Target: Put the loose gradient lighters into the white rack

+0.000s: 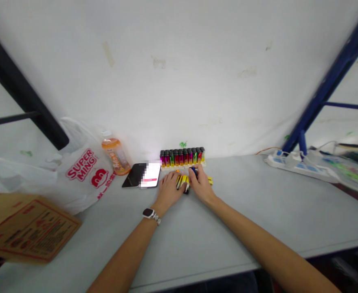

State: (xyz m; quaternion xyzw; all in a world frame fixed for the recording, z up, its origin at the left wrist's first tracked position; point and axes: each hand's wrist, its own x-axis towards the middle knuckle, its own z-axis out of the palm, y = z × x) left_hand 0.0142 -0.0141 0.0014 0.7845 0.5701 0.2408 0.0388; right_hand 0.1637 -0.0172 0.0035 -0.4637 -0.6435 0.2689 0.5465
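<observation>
Left hand (170, 188) lies palm down near the middle of the grey table (197, 244), fingers loosely spread beside and partly over a few yellow pieces (183, 179) with dark ends; its thumb reaches the nearest of them, though I cannot tell whether it grips any; a watch (148, 213) with a metal band circles that wrist; right hand (200, 183), just beside it, is mostly closed, thumb and fingers bent around a small dark blue piece (193, 170); another yellow bit (210, 180) shows past its outer edge.

Across the table from the left, a printed cardboard box (29, 228) sits at the near side; behind it slumps a white plastic bag (77, 191) lettered SUPER MING in red, below a black post (23, 81); next comes an orange bottle (116, 156) with a white cap, then a tablet (134, 175) lying flat, its screen partly blurred out; just beyond the hands, black-topped lighters (181, 156) in many colours stand upright in close rows on a pale tray (205, 164), near the white wall (179, 89); well apart at right, a white power strip (301, 169) lies by a blue post (322, 87).
</observation>
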